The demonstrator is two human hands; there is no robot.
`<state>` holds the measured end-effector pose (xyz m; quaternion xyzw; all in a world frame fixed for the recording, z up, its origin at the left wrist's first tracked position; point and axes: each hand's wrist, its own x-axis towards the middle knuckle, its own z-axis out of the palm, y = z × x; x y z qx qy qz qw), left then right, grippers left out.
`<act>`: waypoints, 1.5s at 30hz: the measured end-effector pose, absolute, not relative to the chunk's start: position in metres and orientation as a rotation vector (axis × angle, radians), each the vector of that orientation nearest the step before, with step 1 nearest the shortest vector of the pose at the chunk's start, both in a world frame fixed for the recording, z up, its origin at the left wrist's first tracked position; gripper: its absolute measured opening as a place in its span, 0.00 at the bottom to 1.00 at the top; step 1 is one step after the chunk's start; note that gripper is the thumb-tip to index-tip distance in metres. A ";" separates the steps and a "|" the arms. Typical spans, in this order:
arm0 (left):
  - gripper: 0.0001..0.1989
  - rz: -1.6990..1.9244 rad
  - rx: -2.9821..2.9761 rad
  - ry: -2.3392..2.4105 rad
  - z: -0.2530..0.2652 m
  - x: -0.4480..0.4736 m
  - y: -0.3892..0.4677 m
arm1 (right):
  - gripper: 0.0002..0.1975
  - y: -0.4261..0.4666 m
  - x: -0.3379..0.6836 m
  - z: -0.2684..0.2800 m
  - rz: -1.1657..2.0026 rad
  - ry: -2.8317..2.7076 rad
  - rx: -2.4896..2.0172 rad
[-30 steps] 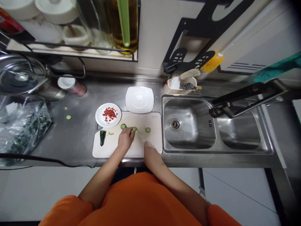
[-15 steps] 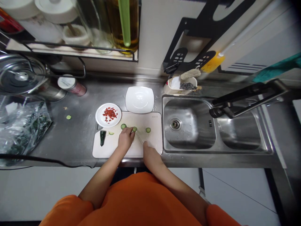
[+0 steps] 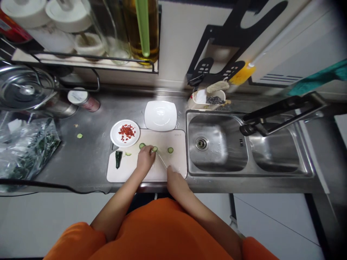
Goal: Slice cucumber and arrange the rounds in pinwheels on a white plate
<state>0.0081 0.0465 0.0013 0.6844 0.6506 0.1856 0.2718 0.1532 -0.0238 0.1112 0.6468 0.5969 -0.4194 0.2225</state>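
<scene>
Pinching a cucumber piece [image 3: 154, 148] on the white board [image 3: 124, 176] in the head view, the left hand [image 3: 145, 159] sits beside a knife [image 3: 162, 159]. The right hand [image 3: 176, 181] grips its near end; a loose slice [image 3: 170, 150] lies beyond.

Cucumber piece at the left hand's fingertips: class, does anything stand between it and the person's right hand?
Only the knife, slanting from the right hand toward the cucumber piece over the cutting board. Nothing else visible stands between them; the left hand is on the piece's left.
</scene>
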 end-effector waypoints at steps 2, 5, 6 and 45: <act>0.07 0.511 1.825 1.754 0.003 0.010 0.048 | 0.23 -0.028 0.158 0.111 -1.156 1.624 1.784; 0.05 0.513 1.813 1.750 0.006 0.012 0.048 | 0.22 -0.033 0.164 0.111 -1.162 1.615 1.790; 0.05 0.507 1.805 1.749 0.007 0.013 0.048 | 0.22 -0.033 0.166 0.110 -1.167 1.619 1.789; 0.08 -0.176 2.174 1.113 0.036 0.072 0.098 | 0.23 -0.040 0.165 0.117 -1.197 1.504 1.819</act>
